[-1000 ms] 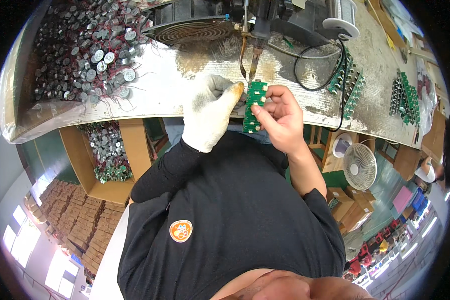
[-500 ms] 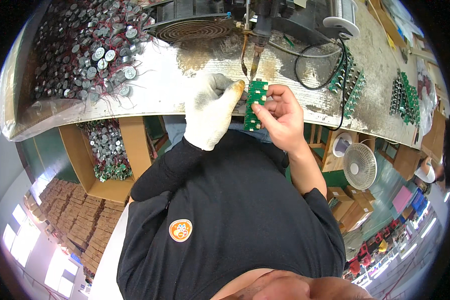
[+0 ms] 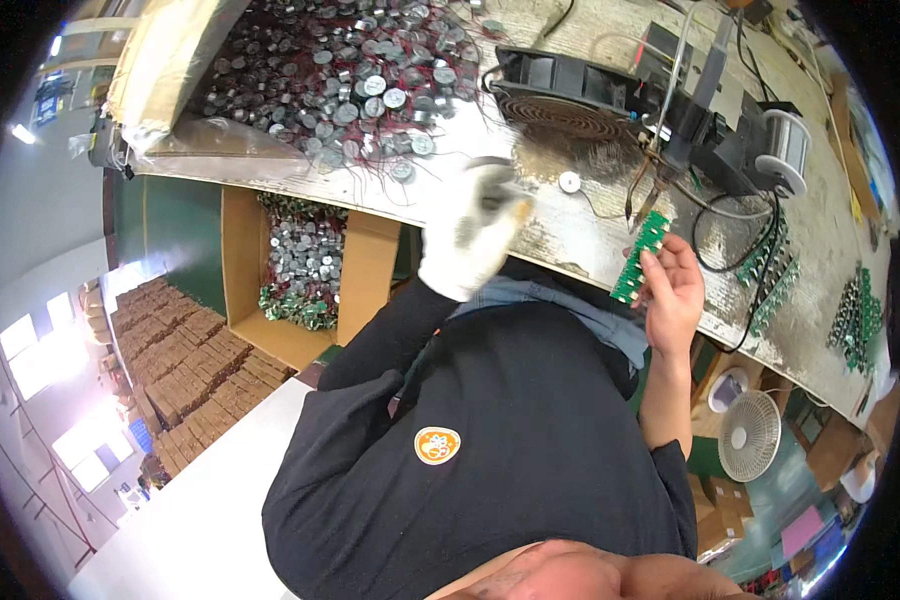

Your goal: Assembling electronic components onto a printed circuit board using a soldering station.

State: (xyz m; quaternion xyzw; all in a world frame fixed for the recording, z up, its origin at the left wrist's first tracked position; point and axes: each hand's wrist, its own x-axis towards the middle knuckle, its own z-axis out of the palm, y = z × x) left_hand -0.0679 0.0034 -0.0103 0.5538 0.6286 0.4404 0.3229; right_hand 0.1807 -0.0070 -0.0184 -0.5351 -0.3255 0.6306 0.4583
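Observation:
My right hand grips a narrow green circuit board with small pale parts, thumb across its face. The board's upper end lies just below the tip of a soldering iron. My left hand, in a white work glove with a dark-stained thumb tip, is left of the board and smeared by motion, so its fingers cannot be read. Between the hands, a small round motor lies on the bench, a thin wire trailing from it toward the board.
A heap of small round motors with red wires covers the bench's left. A black fan stands behind. Solder wire reel, black cable and stacks of green boards are at right. Below the bench edge sits a cardboard box of parts.
My left hand has left the board and moved left toward the motor heap. The small motor now shows on the bench. My right hand still holds the board; the whole view has turned.

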